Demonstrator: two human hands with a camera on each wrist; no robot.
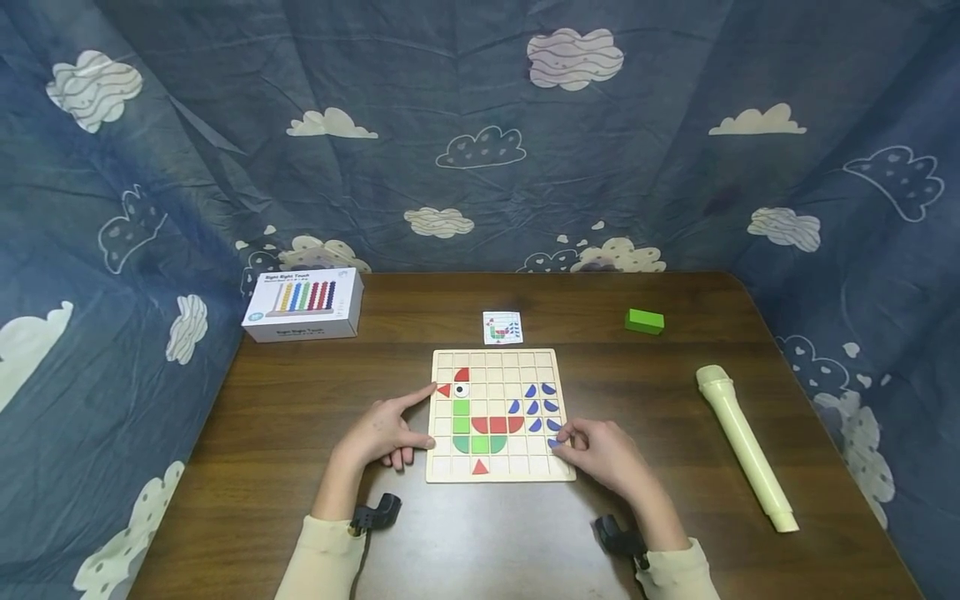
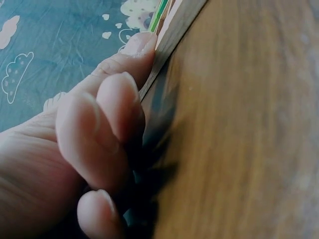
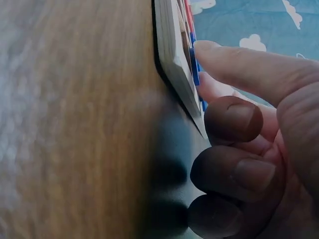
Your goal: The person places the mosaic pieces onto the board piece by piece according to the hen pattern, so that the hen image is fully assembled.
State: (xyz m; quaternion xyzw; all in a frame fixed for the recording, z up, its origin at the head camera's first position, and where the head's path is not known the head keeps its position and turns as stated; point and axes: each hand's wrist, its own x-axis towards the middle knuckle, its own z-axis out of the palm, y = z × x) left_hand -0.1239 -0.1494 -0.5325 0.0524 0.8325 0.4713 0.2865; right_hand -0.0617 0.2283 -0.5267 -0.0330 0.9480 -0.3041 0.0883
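A square wooden grid board (image 1: 525, 471) lies on the table, bearing flat coloured pieces in a bird-like figure. My left hand (image 1: 381, 432) touches the board's left edge with extended index finger and thumb; its other fingers are curled beneath. With thumb and index finger, my right hand (image 1: 606, 452) pinches a blue rounded piece (image 1: 553, 443) at the lower right of the grid. Several more blue pieces (image 1: 533, 407) lie left of and above it. Red pieces (image 1: 497, 425), green squares (image 1: 461, 408) and a white eye piece (image 1: 461, 389) fill other cells.
A small picture card (image 1: 502, 327) lies behind the board. To the back left sits a white box (image 1: 302, 305). On the right are a green block (image 1: 644, 322) and a pale yellow microphone-shaped stick (image 1: 747, 448). A patterned blue cloth (image 1: 480, 100) stands behind the table.
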